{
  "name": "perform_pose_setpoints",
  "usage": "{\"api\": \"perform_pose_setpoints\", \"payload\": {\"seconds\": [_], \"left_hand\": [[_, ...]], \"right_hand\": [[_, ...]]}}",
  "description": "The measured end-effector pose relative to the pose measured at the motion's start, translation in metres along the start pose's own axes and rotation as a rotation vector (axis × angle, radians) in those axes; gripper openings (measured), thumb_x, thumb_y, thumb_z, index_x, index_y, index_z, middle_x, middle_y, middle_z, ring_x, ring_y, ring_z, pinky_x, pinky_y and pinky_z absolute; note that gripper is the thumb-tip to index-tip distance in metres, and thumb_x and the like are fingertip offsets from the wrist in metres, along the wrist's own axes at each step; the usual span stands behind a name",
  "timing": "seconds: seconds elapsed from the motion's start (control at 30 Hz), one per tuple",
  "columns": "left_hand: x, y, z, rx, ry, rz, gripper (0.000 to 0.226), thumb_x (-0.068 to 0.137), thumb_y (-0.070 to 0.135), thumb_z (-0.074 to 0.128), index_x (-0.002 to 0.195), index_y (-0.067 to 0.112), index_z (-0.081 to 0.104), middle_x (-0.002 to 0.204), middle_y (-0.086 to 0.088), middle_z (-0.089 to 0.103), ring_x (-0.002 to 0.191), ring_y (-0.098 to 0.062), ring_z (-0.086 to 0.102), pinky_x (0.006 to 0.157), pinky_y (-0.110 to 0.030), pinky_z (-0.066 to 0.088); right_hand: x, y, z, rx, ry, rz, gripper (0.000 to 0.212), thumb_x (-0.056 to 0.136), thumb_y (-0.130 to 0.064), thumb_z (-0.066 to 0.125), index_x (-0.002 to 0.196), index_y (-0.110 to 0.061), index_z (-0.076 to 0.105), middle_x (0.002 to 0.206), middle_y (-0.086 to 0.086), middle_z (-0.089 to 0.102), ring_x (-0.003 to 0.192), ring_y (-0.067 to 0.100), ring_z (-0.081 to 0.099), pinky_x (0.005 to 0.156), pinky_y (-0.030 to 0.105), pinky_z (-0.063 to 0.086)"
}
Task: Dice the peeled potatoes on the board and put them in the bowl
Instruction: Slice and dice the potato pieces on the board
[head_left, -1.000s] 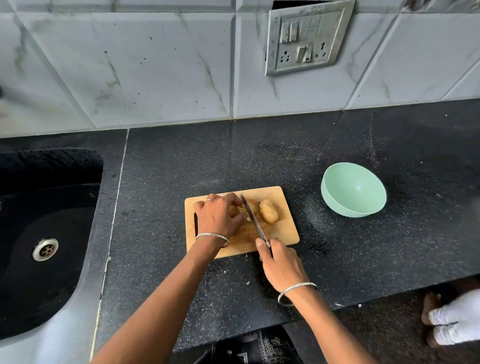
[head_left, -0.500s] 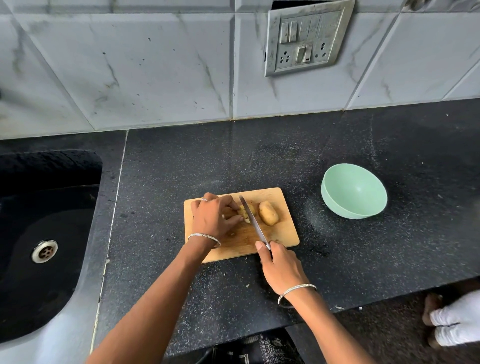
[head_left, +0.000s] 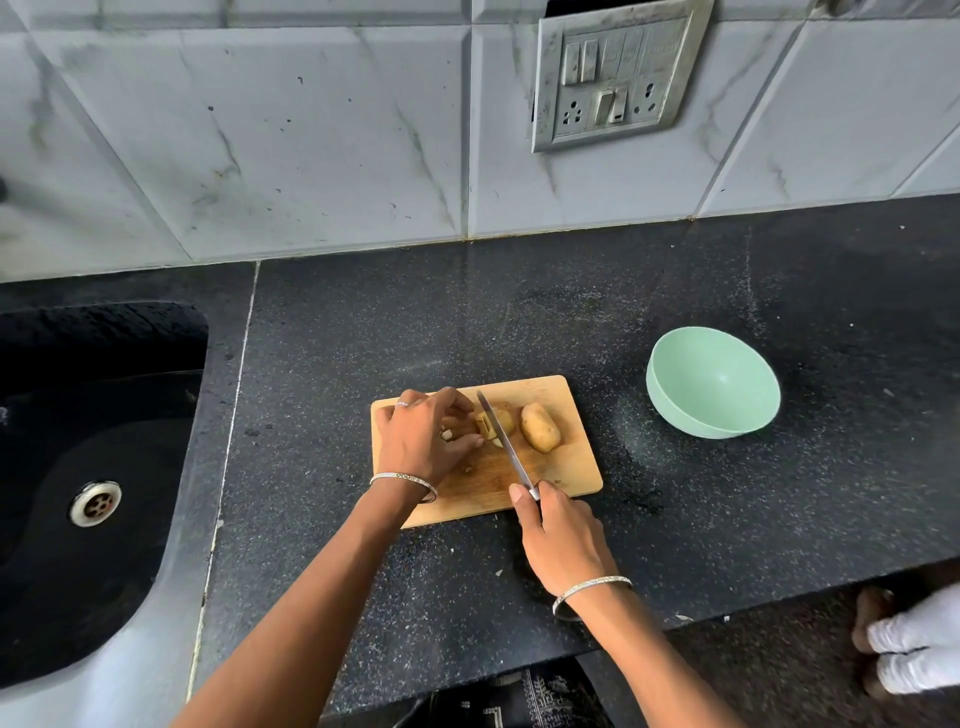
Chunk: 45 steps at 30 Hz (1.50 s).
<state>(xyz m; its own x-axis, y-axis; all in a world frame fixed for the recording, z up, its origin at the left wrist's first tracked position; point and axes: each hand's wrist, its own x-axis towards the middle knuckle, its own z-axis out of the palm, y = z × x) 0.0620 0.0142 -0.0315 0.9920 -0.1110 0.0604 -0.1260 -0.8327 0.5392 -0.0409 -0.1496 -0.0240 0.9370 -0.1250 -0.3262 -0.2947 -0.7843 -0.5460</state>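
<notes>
Carefully, knife (head_left: 506, 441) set across the cut potato (head_left: 503, 421).
Nearest me, my right hand (head_left: 563, 545) was curled round the handle, one finger laid forward to steer, the blade running away and slightly left. My left hand (head_left: 421, 441) bent its fingers over the cut potato, pinning it against rolling. Just right of it the whole potato (head_left: 540, 427) lay on the board (head_left: 571, 467), long axis pointing away, roughly parallel to the blade. Farther right the bowl (head_left: 711, 384) sat apart, nothing showing inside, handy for the dice.

Soft even daylight, faint shadows, sharp centre, wide-angle bending at edges, slight blur in lower right corner
</notes>
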Motion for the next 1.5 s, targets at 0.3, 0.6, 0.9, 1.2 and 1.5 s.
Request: {"api": "perform_pose_setpoints", "payload": {"seconds": [0.3, 0.6, 0.9, 1.2, 1.5], "left_hand": [[0.004, 0.004, 0.004, 0.005, -0.015, 0.064, 0.025, 0.071, 0.045, 0.076, 0.093, 0.040, 0.065, 0.090, 0.023, 0.066, 0.103, -0.013, 0.049, 0.083, -0.039, 0.038], [0.007, 0.001, 0.008, 0.015, -0.025, 0.079, 0.023, 0.074, 0.043, 0.073, 0.093, 0.040, 0.061, 0.087, 0.025, 0.065, 0.103, -0.011, 0.049, 0.082, -0.035, 0.031], [0.006, -0.005, 0.014, -0.021, -0.012, 0.063, 0.024, 0.073, 0.047, 0.073, 0.093, 0.040, 0.062, 0.082, 0.022, 0.066, 0.100, -0.009, 0.050, 0.081, -0.035, 0.030], [0.004, -0.006, 0.017, -0.040, 0.021, 0.051, 0.021, 0.074, 0.047, 0.072, 0.091, 0.039, 0.063, 0.077, 0.023, 0.063, 0.095, -0.008, 0.050, 0.081, -0.035, 0.032], [0.004, -0.007, 0.016, -0.060, 0.026, 0.067, 0.024, 0.073, 0.048, 0.073, 0.090, 0.037, 0.061, 0.078, 0.024, 0.063, 0.092, -0.008, 0.049, 0.083, -0.037, 0.035]], "right_hand": [[-0.002, -0.002, 0.010, -0.044, -0.021, 0.009, 0.038, 0.101, -0.049, 0.028, 0.092, -0.019, 0.049, 0.095, 0.009, 0.065, 0.092, 0.034, 0.063, 0.067, 0.038, 0.039], [-0.004, -0.009, 0.013, -0.032, -0.034, 0.024, 0.037, 0.103, -0.046, 0.027, 0.093, -0.017, 0.048, 0.094, 0.009, 0.064, 0.091, 0.033, 0.063, 0.069, 0.037, 0.041], [-0.002, -0.024, 0.010, -0.081, -0.004, 0.107, 0.044, 0.103, -0.047, 0.027, 0.103, -0.014, 0.054, 0.105, 0.011, 0.063, 0.099, 0.035, 0.062, 0.070, 0.036, 0.043], [-0.014, -0.019, 0.008, -0.146, -0.021, 0.130, 0.040, 0.103, -0.044, 0.029, 0.110, -0.015, 0.056, 0.110, 0.010, 0.064, 0.102, 0.032, 0.062, 0.071, 0.035, 0.044], [-0.039, -0.004, 0.002, -0.153, -0.040, 0.113, 0.038, 0.103, -0.043, 0.029, 0.104, -0.016, 0.055, 0.108, 0.009, 0.064, 0.100, 0.032, 0.062, 0.073, 0.036, 0.044]]}}
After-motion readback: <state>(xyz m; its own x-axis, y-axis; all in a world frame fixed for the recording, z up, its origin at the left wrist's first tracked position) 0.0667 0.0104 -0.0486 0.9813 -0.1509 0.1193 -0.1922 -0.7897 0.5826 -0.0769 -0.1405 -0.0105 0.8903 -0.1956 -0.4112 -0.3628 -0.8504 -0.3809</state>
